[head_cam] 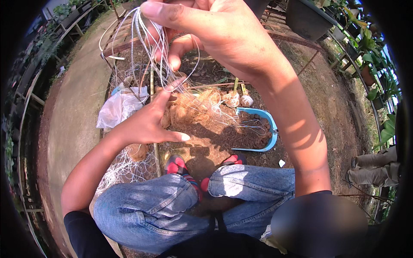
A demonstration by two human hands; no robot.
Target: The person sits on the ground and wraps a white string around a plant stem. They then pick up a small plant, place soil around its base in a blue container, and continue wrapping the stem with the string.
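High at the top of the view, my right hand (206, 35) pinches a bundle of thin white strings (161, 48) that hangs in loops. Below it, my left hand (155, 119) reaches up with thumb and fingers spread; its fingertips are among the hanging strands, and whether they grip any cannot be told. Under the hands lies a loose heap of brown coconut fibre (193, 109). Two string-wrapped balls (239, 99) with cut green stems sit to its right. A blue plastic scoop-like container (272, 129) holds dark soil, with string ends lying over it.
A white plastic bag (119, 108) and tangled string (125, 171) lie at left beside a concrete path (74, 96). A rusty metal rack (290, 40) with dark planters (306, 22) stands ahead. Another person's legs (374, 166) show at the far right.
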